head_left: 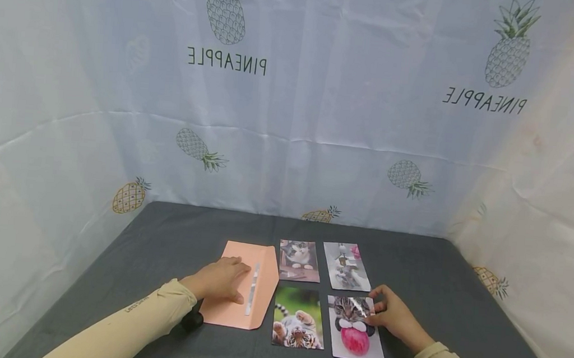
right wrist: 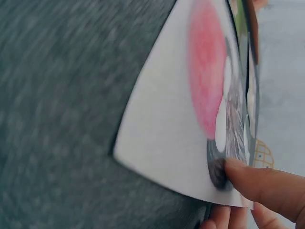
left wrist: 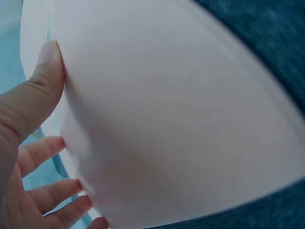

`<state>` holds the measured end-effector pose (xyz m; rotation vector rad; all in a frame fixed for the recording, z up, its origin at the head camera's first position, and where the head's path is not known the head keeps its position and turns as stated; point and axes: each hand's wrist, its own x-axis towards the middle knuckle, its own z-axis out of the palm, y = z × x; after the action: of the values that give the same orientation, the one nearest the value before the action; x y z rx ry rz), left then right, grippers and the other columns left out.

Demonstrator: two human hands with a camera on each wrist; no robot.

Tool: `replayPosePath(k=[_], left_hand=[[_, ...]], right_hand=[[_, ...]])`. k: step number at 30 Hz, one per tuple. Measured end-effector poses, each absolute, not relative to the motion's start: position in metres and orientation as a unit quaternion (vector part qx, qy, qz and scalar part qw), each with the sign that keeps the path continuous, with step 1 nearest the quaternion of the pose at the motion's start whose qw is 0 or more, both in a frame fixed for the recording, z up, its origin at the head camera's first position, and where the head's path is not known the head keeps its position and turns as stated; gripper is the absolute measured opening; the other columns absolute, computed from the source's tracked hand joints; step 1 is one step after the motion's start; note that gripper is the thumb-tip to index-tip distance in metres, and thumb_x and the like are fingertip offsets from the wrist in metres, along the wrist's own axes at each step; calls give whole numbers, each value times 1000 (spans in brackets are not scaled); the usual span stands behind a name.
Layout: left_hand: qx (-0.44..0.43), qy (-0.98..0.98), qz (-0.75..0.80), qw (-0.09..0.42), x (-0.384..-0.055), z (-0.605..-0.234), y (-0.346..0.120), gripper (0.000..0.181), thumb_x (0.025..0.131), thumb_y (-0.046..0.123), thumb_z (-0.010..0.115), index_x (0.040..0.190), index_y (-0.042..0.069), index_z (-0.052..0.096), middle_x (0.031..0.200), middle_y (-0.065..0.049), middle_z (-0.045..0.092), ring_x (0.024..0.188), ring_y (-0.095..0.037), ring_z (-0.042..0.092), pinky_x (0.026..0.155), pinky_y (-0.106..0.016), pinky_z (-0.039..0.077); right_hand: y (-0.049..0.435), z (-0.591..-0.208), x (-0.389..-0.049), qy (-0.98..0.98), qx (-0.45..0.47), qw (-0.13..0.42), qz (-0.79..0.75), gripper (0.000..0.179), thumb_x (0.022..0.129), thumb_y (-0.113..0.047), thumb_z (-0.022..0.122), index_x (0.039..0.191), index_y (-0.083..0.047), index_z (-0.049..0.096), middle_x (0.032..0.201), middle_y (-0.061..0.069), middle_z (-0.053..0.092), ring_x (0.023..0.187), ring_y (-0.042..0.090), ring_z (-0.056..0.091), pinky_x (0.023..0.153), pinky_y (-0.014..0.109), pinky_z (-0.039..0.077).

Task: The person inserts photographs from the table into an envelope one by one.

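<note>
A peach envelope (head_left: 238,315) lies with its flap to the right and a pale strip along the flap. My left hand (head_left: 220,279) rests on it, fingers spread and fingertips touching the paper. In the left wrist view, the thumb (left wrist: 45,71) touches the envelope (left wrist: 181,109) too. At the right, my right hand (head_left: 392,316) holds the right edge of a photo card (head_left: 355,342) showing a cat with a pink ball. The right wrist view has the thumb (right wrist: 262,186) on top of that card (right wrist: 162,129), other fingers at its edge.
Three more photo cards lie beside the envelope: a kitten card (head_left: 299,261), a grey-and-pink card (head_left: 346,267) and a tiger cub card (head_left: 299,317). A dark cloth (head_left: 412,262) covers the table. Pineapple-print curtains (head_left: 313,102) stand behind and at both sides.
</note>
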<state>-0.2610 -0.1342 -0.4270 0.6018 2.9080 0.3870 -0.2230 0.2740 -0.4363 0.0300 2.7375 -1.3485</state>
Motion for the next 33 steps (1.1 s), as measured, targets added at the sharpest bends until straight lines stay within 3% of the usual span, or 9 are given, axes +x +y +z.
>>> replayPosePath(k=[12, 19, 26, 33], left_hand=[[195, 968, 136, 75, -261, -428, -134, 74, 71, 39, 84, 132, 9, 57, 146, -20, 44, 136, -37, 41, 106, -54, 38], [198, 968, 134, 75, -260, -426, -134, 75, 70, 39, 85, 133, 8, 57, 146, -21, 44, 135, -39, 41, 106, -55, 38], [203, 967, 133, 72, -260, -426, -135, 75, 70, 39, 84, 132, 8, 57, 145, -21, 45, 135, -38, 41, 106, -55, 38], [199, 968, 134, 75, -261, -426, -135, 75, 71, 39, 84, 133, 8, 57, 146, -20, 44, 136, -38, 41, 106, -54, 38]], right_hand=[[265, -416, -223, 893, 15, 16, -450, 54, 71, 7, 75, 122, 4, 56, 90, 12, 65, 62, 17, 55, 51, 32, 47], [264, -398, -223, 888, 2, 15, -460, 57, 78, -1, 76, 130, 3, 53, 102, 17, 66, 79, 18, 62, 65, 33, 54], [254, -387, -227, 868, -23, 5, -497, 59, 84, -12, 74, 136, -1, 50, 118, 22, 63, 100, 26, 64, 82, 42, 56], [229, -386, -235, 844, -28, 2, -536, 61, 85, -14, 75, 139, -3, 49, 121, 24, 61, 101, 25, 64, 85, 44, 56]])
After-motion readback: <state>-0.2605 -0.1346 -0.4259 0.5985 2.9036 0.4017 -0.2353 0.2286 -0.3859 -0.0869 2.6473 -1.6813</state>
